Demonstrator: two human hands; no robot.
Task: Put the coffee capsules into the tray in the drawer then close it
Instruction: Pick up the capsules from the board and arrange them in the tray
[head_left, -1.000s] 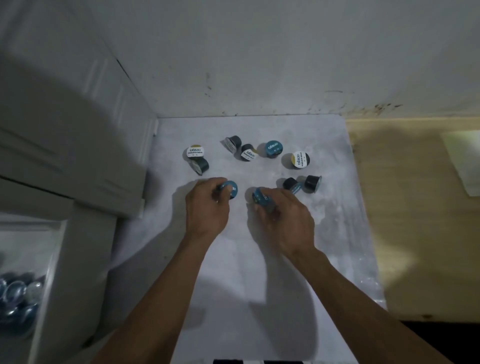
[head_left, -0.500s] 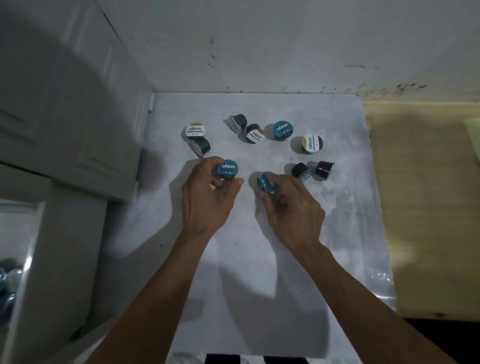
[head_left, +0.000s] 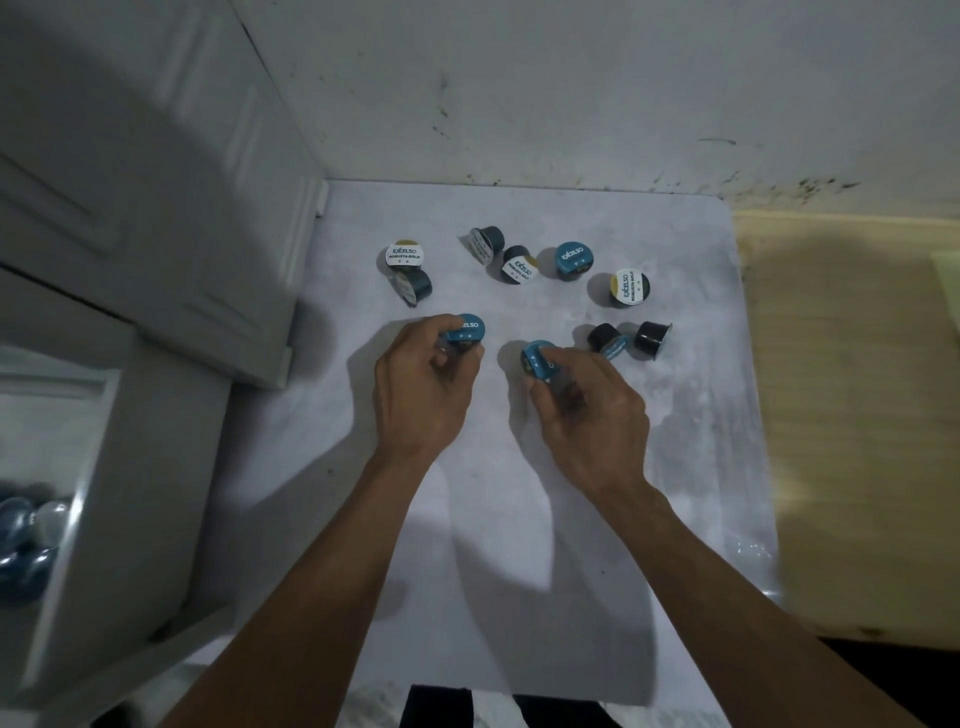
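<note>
While your left hand (head_left: 423, 392) curls its fingers and thumb round a blue-lidded capsule (head_left: 466, 332), your right hand (head_left: 589, 415) grips a second blue-lidded capsule (head_left: 537, 359), tilted so its lid faces up and to the left. Both grips read the same as half a second ago and a second ago: each hand had its capsule then and has it now, and neither has travelled away from the middle of the white tabletop (head_left: 545, 519). What differs is mostly your head: the view has shifted, so the cabinet front (head_left: 156, 208) on your left fills more of the picture.

Just right of your right hand lie two dark capsules, one on its side with a blue lid (head_left: 609, 340) and one tipped over (head_left: 653, 339), where they lay before. Further back sit a gold-and-white capsule (head_left: 629, 287), a blue capsule (head_left: 573, 260), a white-lidded one (head_left: 519, 266) and a tipped one (head_left: 485, 242) beside it. Off to the back left, a white-lidded Robusta Gold capsule (head_left: 405, 255) touches a dark one (head_left: 415, 286) lying on its side.

At the lower left the open drawer (head_left: 62, 457) shows bluish capsules (head_left: 23, 540) already inside; more of them are visible than half a second ago.
</note>
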